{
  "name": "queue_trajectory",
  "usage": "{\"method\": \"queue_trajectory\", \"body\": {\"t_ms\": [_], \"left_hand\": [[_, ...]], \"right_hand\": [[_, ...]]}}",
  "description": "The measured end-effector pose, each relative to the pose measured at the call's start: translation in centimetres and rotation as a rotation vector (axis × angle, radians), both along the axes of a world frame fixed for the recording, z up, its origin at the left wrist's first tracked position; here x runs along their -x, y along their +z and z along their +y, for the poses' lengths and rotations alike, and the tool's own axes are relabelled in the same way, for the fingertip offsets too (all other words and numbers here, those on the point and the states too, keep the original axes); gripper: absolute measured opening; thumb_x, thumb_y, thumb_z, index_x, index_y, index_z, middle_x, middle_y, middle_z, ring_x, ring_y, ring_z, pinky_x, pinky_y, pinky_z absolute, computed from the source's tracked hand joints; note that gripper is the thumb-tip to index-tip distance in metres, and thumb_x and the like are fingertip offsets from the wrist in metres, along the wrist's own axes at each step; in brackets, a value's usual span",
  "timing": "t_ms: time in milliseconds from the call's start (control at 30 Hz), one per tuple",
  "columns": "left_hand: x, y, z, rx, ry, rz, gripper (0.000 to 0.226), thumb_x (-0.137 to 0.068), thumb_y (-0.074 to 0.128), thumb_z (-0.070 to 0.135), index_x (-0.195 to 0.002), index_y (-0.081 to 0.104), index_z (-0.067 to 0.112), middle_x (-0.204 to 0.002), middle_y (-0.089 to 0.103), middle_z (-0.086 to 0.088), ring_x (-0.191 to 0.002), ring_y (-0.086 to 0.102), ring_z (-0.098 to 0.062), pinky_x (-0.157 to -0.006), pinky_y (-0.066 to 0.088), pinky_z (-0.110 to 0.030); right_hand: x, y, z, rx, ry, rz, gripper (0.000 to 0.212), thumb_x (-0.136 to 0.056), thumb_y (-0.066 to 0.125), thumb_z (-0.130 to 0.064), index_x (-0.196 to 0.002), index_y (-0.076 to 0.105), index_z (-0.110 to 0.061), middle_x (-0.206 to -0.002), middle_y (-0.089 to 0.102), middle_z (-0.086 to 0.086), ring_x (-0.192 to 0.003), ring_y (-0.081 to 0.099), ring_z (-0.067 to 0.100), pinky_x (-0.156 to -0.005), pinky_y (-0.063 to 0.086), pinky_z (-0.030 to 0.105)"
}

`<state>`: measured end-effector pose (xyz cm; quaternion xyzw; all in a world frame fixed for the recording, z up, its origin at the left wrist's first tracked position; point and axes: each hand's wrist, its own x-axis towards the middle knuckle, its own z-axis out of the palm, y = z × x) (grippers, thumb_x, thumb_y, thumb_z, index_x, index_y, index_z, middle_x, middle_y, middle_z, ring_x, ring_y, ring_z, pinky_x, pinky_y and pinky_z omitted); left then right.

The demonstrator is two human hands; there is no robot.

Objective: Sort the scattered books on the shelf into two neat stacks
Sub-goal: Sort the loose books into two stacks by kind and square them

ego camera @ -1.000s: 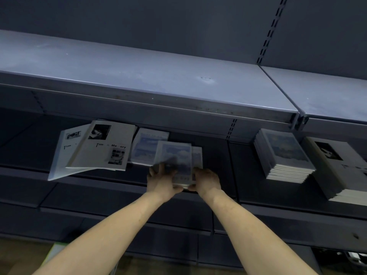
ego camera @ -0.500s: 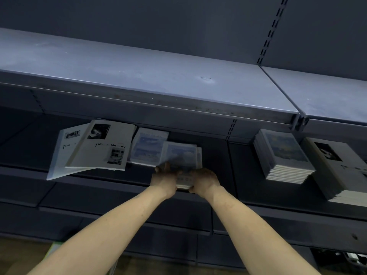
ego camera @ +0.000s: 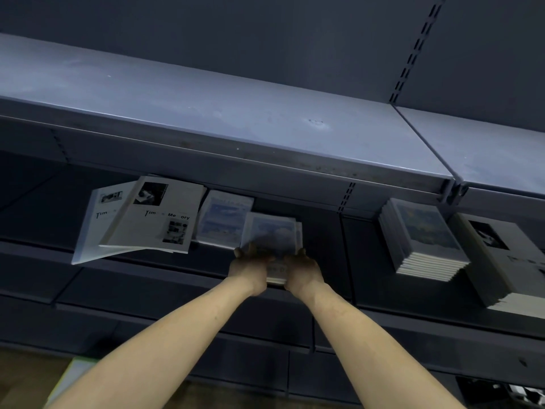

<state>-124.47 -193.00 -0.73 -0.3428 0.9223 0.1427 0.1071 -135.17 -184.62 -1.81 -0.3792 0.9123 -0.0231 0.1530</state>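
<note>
Both hands hold a small bunch of blue-cover books [ego camera: 270,235] at its near end, over the dark middle shelf [ego camera: 177,262]. My left hand [ego camera: 249,265] grips the bunch's left side and my right hand [ego camera: 303,268] grips its right side. Another blue-cover book [ego camera: 222,219] lies just to the left. Two large white books [ego camera: 153,216] titled "Time Memory" lie askew further left, overhanging the shelf edge. On the right a neat stack of blue-cover books [ego camera: 421,240] stands beside a neat stack of large white books [ego camera: 507,261].
A grey upper shelf [ego camera: 236,119] juts out above the books. Lower dark shelves [ego camera: 177,308] run below my arms. A slotted upright [ego camera: 345,199] splits the shelf bays. Floor and a pale object [ego camera: 70,376] show at the bottom left.
The bunch of blue-cover books has turned from tilted to more square and shifted slightly right and back. My left hand slid from on top of it to its left near corner.
</note>
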Motion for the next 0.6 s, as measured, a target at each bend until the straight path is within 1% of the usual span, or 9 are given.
{"method": "queue_trajectory", "body": {"t_ms": [33,67,133,167,233,333,400,500,600], "left_hand": [[0.1,0.0,0.1,-0.031,0.007,-0.005,0.078,-0.086,0.050,0.005,-0.148,0.023,0.043,-0.157,0.010,-0.001,-0.139,0.023,-0.038,-0.092,0.047,-0.033],[0.3,-0.1,0.4,-0.070,0.022,-0.008,0.076,-0.086,0.050,0.007,-0.149,0.024,0.039,-0.158,0.013,-0.004,-0.139,0.026,-0.037,-0.092,0.048,-0.033],[0.7,-0.3,1.0,-0.142,0.058,0.012,0.063,-0.088,0.051,0.012,-0.147,0.033,0.028,-0.149,0.035,-0.011,-0.125,0.047,-0.030,-0.088,0.051,-0.032],[0.8,-0.4,1.3,-0.169,0.072,0.031,0.056,-0.090,0.052,0.015,-0.143,0.038,0.024,-0.142,0.044,-0.012,-0.116,0.053,-0.027,-0.085,0.051,-0.031],[0.7,-0.5,1.6,-0.185,0.080,0.080,0.049,-0.091,0.054,0.020,-0.138,0.044,0.023,-0.133,0.052,-0.009,-0.108,0.056,-0.024,-0.082,0.051,-0.031],[0.7,-1.1,1.2,-0.180,0.097,0.116,0.049,-0.089,0.056,0.030,-0.137,0.043,0.030,-0.133,0.052,-0.004,-0.108,0.055,-0.024,-0.086,0.051,-0.032],[1.1,-1.5,0.9,-0.200,0.090,0.127,0.056,-0.080,0.060,0.038,-0.133,0.043,0.034,-0.133,0.050,-0.003,-0.109,0.053,-0.026,-0.087,0.052,-0.039],[1.0,-0.5,0.6,-0.217,0.086,0.108,0.072,-0.063,0.062,0.046,-0.130,0.040,0.033,-0.139,0.041,-0.006,-0.117,0.048,-0.032,-0.089,0.052,-0.046],[0.0,0.7,0.9,-0.206,0.142,-0.011,0.085,-0.068,0.072,0.045,-0.141,0.033,0.027,-0.146,0.034,-0.014,-0.125,0.039,-0.036,-0.094,0.050,-0.044]], "right_hand": [[0.0,0.3,0.0,0.001,-0.015,-0.020,0.067,-0.093,0.056,-0.016,-0.152,0.024,-0.014,-0.154,0.027,0.018,-0.125,0.050,0.029,-0.094,0.049,0.031],[-0.1,0.6,0.0,-0.016,-0.009,-0.034,0.071,-0.093,0.055,-0.016,-0.154,0.019,-0.015,-0.158,0.017,0.020,-0.130,0.046,0.030,-0.096,0.047,0.031],[0.0,1.1,0.4,-0.031,-0.006,-0.064,0.076,-0.092,0.055,-0.017,-0.156,0.014,-0.021,-0.161,0.005,0.018,-0.137,0.038,0.031,-0.101,0.043,0.031],[-0.2,1.2,0.6,-0.019,-0.020,-0.079,0.078,-0.090,0.056,-0.018,-0.155,0.014,-0.024,-0.161,0.006,0.016,-0.138,0.035,0.032,-0.105,0.040,0.033],[-0.9,1.0,0.9,0.039,-0.068,-0.085,0.079,-0.086,0.056,-0.023,-0.154,0.017,-0.026,-0.159,0.015,0.012,-0.139,0.032,0.033,-0.109,0.036,0.036],[-2.1,0.7,0.9,0.119,-0.148,-0.085,0.078,-0.086,0.055,-0.039,-0.153,0.020,-0.024,-0.156,0.021,0.009,-0.139,0.027,0.031,-0.110,0.029,0.036],[-2.3,1.0,0.6,0.142,-0.168,-0.037,0.075,-0.087,0.053,-0.046,-0.152,0.022,-0.023,-0.155,0.025,0.010,-0.139,0.026,0.031,-0.112,0.025,0.036],[-2.2,1.7,0.6,-0.008,-0.136,-0.045,0.080,-0.088,0.055,-0.049,-0.153,0.020,-0.018,-0.152,0.033,0.012,-0.137,0.032,0.031,-0.112,0.028,0.038],[-2.4,2.2,1.0,-0.141,-0.082,-0.061,0.096,-0.082,0.067,-0.047,-0.154,0.012,-0.013,-0.153,0.034,0.012,-0.137,0.034,0.033,-0.110,0.033,0.040]]}}
